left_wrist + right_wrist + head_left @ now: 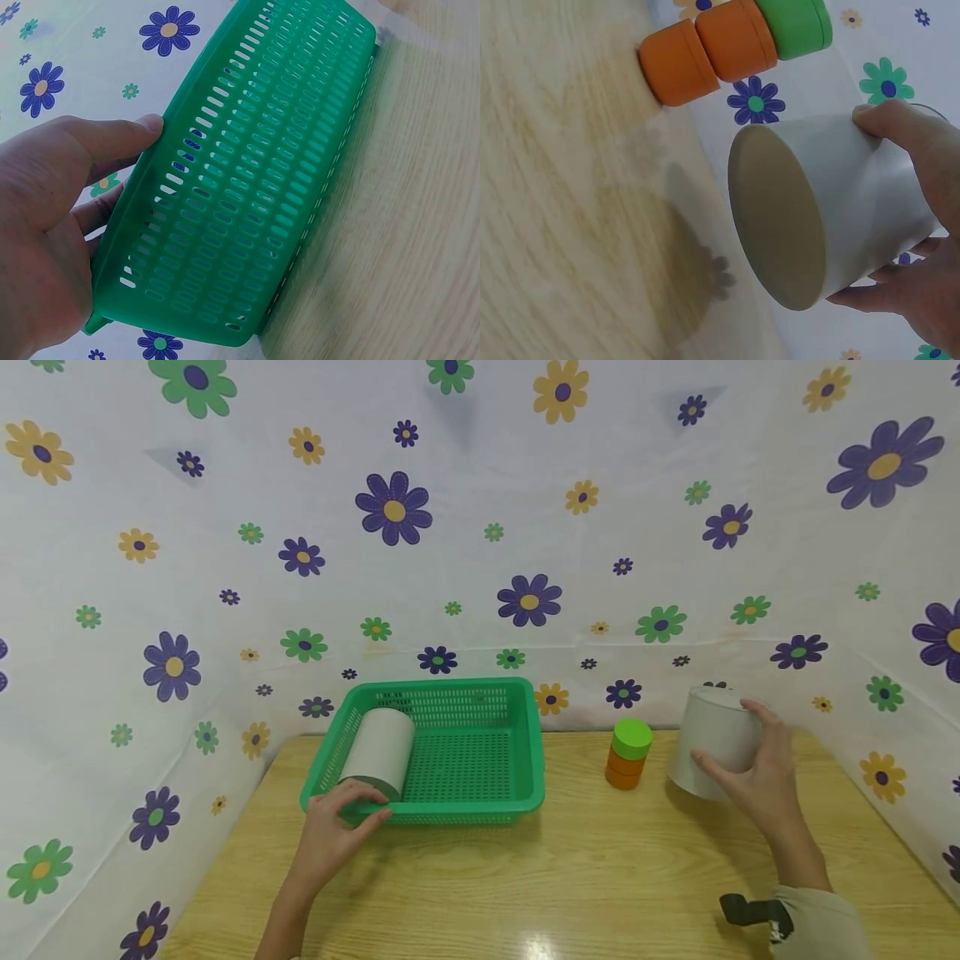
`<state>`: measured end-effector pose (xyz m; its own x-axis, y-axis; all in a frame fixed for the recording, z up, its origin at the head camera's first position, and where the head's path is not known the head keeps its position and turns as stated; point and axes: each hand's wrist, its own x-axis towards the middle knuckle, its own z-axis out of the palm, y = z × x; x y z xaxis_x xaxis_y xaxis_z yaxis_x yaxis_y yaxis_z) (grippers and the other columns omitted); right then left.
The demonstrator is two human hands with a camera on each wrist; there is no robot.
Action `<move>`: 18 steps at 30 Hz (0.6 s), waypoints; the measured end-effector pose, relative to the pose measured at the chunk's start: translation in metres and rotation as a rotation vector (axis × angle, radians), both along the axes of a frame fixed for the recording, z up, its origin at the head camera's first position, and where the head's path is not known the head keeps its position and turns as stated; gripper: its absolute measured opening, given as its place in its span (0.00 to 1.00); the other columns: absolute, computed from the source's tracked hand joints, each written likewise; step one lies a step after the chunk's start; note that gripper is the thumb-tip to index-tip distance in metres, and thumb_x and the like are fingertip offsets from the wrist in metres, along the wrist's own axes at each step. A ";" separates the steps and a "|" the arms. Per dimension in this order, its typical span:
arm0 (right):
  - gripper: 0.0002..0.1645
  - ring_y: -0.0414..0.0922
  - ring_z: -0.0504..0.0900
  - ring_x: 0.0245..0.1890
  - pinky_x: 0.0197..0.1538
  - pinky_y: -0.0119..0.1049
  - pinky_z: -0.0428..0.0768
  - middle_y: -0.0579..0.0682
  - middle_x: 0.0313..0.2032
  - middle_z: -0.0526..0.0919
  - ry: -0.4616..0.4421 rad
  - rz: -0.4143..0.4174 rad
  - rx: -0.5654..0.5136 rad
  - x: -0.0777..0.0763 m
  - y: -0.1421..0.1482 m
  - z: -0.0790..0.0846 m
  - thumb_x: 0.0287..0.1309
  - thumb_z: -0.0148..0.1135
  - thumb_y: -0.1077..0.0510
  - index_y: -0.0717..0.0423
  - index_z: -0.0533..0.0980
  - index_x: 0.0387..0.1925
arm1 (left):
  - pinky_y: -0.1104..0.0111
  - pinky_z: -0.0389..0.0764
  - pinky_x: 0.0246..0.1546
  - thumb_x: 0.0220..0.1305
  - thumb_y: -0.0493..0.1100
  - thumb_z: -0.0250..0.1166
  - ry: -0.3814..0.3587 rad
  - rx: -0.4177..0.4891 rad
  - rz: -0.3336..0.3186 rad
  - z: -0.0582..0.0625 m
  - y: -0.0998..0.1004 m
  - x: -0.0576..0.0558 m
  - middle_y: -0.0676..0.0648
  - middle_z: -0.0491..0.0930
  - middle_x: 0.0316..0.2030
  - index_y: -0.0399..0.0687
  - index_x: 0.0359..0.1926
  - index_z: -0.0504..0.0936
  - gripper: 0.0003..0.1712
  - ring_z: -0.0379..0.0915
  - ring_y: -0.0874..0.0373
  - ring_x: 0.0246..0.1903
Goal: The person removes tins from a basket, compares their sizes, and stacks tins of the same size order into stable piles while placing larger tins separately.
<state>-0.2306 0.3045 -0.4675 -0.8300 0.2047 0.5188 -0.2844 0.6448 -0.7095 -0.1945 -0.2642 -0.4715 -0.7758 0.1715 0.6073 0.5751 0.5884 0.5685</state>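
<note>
Right grip (765,781) spread wide, curled round the side of a white container (716,743); the container sits between thumb and fingers, open mouth facing down, held clear of the bench (562,877). Orange stack with green top (627,754) stands just beside it, to the left. Left grip (330,831) nearly closed, pinching the near rim of the green basket (536,760) toward its left corner. A white cylinder (381,747) lies on its side in the basket, just beyond those fingers.
</note>
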 end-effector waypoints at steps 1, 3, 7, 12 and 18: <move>0.62 0.70 0.61 0.62 0.45 0.82 0.67 0.70 0.69 0.56 -0.001 0.006 0.004 -0.001 0.001 -0.001 0.48 0.79 0.63 0.49 0.52 0.78 | 0.63 0.58 0.47 0.52 0.35 0.80 0.004 -0.002 -0.003 0.000 0.000 0.000 0.59 0.84 0.36 0.55 0.35 0.87 0.13 0.81 0.60 0.38; 0.62 0.69 0.61 0.61 0.45 0.82 0.67 0.70 0.68 0.57 -0.004 0.021 0.009 -0.001 0.001 -0.004 0.48 0.79 0.63 0.49 0.52 0.78 | 0.65 0.60 0.48 0.53 0.34 0.79 0.015 -0.002 -0.014 0.001 0.000 0.000 0.58 0.85 0.35 0.54 0.36 0.87 0.13 0.82 0.59 0.38; 0.62 0.68 0.62 0.60 0.46 0.82 0.67 0.70 0.69 0.56 0.012 0.041 0.027 -0.003 0.000 -0.007 0.46 0.79 0.65 0.51 0.53 0.77 | 0.65 0.61 0.48 0.54 0.34 0.79 0.023 -0.002 -0.020 0.001 0.001 0.000 0.57 0.85 0.35 0.52 0.36 0.87 0.12 0.82 0.59 0.38; 0.63 0.70 0.61 0.62 0.49 0.82 0.66 0.71 0.70 0.55 0.023 0.033 0.030 -0.004 0.000 -0.009 0.46 0.79 0.66 0.52 0.52 0.77 | 0.62 0.57 0.47 0.53 0.35 0.80 0.019 -0.001 -0.011 0.001 0.001 0.000 0.57 0.85 0.36 0.52 0.36 0.87 0.12 0.81 0.59 0.39; 0.60 0.70 0.63 0.62 0.48 0.82 0.66 0.72 0.68 0.58 0.011 0.000 0.010 -0.004 -0.001 -0.013 0.50 0.77 0.65 0.48 0.52 0.78 | 0.61 0.59 0.48 0.53 0.34 0.79 0.018 0.002 -0.022 0.001 0.000 0.000 0.56 0.85 0.35 0.50 0.36 0.87 0.11 0.81 0.58 0.38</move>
<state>-0.2344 0.3030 -0.4800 -0.8244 0.1998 0.5295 -0.2919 0.6516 -0.7002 -0.1946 -0.2642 -0.4710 -0.7611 0.1876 0.6210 0.5978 0.5745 0.5591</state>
